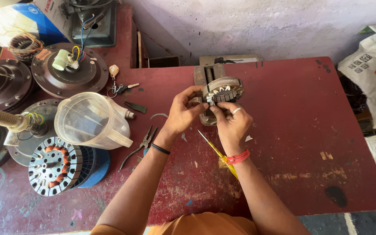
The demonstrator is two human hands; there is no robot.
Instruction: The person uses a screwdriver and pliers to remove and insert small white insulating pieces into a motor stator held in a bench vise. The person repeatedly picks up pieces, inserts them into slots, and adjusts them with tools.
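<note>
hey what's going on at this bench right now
A person holds a round slotted metal motor core in both hands above a red table. The left hand grips its near left edge, and the right hand pinches at its lower rim. A yellow-handled screwdriver lies under the right wrist, pliers to the left. A clear plastic jug and other fan motor parts sit farther left.

Bright, even daylight, soft shadows, sharp focus, wide-angle bending at edges.

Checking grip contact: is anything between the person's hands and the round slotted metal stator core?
Nothing visible. Left hand and right hand both hold the round slotted metal stator core directly with bare fingers.
</note>
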